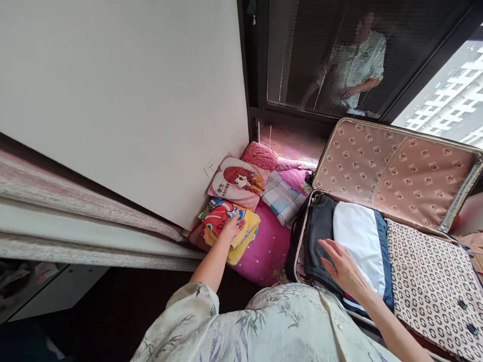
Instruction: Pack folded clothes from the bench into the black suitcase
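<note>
i see my left hand (233, 226) stretched out to the folded yellow cloth with the red cartoon print (226, 226), fingers spread flat on top of it; the grip is wide, pressing rather than closing on anything. that cloth lies on the pink dotted bedding (266, 251), just in front of the cartoon-girl pillow (238, 182), with a checked cloth (283, 198) to its right and a rose-coloured cushion (260, 155) behind, near the wall (124, 100).

my right hand (341, 266) rests open, fingers spread, inside the open suitcase (433, 286), touching the dark garment (319, 236) and the edge of the white folded piece (358, 241) packed beside it; this grip holds nothing either. the suitcase lid (396, 173) stands tilted back against the window. in the dark glass (339, 60) i can make out a reflection of a person in a pale shirt. my patterned sleeve (264, 327) fills the bottom of the view.
</note>
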Motion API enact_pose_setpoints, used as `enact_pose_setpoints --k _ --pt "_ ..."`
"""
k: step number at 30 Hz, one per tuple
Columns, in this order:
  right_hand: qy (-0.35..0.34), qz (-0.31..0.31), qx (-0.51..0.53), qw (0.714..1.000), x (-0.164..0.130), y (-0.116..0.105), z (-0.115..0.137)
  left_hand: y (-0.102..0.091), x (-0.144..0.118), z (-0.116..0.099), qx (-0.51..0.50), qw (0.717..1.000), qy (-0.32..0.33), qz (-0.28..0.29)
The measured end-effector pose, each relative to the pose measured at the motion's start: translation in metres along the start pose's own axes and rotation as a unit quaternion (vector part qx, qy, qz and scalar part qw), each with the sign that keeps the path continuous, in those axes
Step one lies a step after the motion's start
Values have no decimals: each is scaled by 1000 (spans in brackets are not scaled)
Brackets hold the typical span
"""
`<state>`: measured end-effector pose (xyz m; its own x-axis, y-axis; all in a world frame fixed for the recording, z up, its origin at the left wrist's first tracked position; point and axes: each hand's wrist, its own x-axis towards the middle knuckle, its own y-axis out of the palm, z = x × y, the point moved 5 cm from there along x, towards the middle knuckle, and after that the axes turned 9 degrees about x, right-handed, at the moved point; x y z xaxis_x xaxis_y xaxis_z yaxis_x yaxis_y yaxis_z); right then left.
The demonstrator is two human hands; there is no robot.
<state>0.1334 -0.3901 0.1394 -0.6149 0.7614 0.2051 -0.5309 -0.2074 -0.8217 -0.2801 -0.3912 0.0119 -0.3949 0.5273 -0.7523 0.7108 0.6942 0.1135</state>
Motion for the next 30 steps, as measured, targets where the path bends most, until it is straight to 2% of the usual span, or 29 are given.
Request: enact_pose_setpoints --k 3,6,8,10,13,15,18,20,22,27,30 --pt "76 -5 51 996 -39 0 -31 3 -2 31 15 1000 -17 8" --pt "151 -37 74 985 -71 -7 -51 28 -11 45 18 999 -10 33" --pt "191 -69 71 977 -87 -11 -61 55 -24 51 23 996 12 82" --pt "220 -105 61 968 -99 -15 -70 90 -42 59 39 983 41 172" --pt "260 -151 53 952 -115 -16 -86 147 -77 85 87 942 57 319" --pt "280 -176 51 942 -126 -16 -97 181 -97 107 137 921 61 359" --pt "288 -204 37 935 -141 -15 -114 221 -112 132 221 913 103 327" --pt "293 -213 29 932 -151 -15 -126 241 -116 143 257 909 133 300" --pt "306 -213 35 927 -162 -14 -139 257 -118 153 270 905 142 295" --pt "375 -212 116 895 -185 -14 -171 297 -121 177 239 919 81 302" --pt "401 -231 164 871 -185 -18 -189 332 -126 185 169 919 52 352"
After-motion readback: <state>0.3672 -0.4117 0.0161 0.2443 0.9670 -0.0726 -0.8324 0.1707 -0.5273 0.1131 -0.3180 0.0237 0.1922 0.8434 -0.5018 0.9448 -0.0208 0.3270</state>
